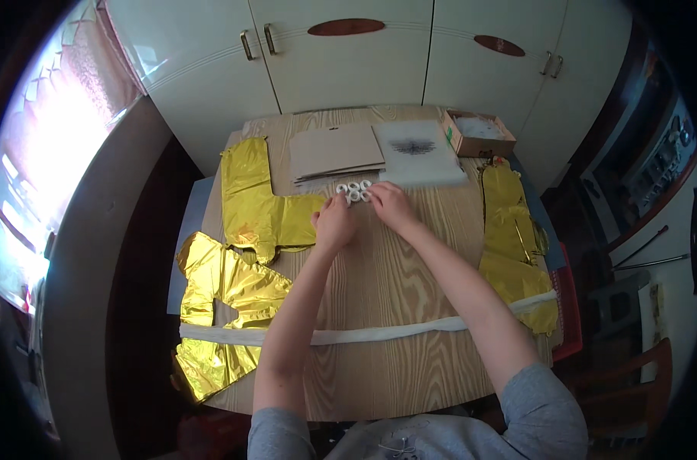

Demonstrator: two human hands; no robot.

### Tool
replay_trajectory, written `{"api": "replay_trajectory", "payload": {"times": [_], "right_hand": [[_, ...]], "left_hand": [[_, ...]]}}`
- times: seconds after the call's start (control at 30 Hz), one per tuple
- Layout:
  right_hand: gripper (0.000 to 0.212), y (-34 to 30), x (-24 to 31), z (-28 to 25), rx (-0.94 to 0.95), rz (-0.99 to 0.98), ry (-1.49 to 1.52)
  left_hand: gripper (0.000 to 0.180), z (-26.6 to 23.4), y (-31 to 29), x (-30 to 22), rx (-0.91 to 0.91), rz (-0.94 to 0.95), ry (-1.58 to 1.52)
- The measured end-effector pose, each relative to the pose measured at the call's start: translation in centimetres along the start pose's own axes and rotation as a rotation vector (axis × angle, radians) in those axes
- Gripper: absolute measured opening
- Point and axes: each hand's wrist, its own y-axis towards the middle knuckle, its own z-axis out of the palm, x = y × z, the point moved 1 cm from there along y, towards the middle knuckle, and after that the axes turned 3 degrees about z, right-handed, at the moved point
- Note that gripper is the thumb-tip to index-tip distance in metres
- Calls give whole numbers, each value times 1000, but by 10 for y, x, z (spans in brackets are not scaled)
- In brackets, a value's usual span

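Observation:
Several small white rings (354, 195) lie in a tight cluster on the wooden table, just in front of the stacked cardboard. My left hand (336, 222) is at the cluster's near left side, its fingers bent and closed; what the fingertips hold, if anything, is hidden. From the right, my right hand (392, 205) reaches in with closed fingers, its fingertips on the rightmost near ring. Close to my left hand lies the end of an L-shaped flat gold foil balloon (249, 192). Beneath both forearms, a long white strip (379, 334) runs across the table (394, 284).
Another flat gold foil balloon (203, 276) lies at the near left, and more gold foil (509, 222) along the right edge. Farther back are stacked cardboard sheets (337, 149), a translucent bag (417, 165) with dark print and an open cardboard box (482, 146). Cabinets (348, 69) stand behind.

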Motion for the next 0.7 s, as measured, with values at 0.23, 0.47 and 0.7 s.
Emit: {"api": "replay_trajectory", "payload": {"times": [0.23,0.47,0.7], "right_hand": [[16,-43,68,-79,272,-10,91],[14,-147,105,-114,701,32,132],[13,-165,100,-99,649,10,157]], "left_hand": [[36,-49,-68,-8,-25,209,-77],[12,-63,-160,-32,253,280,-270],[11,-42,-179,-33,243,299,-322]]}}
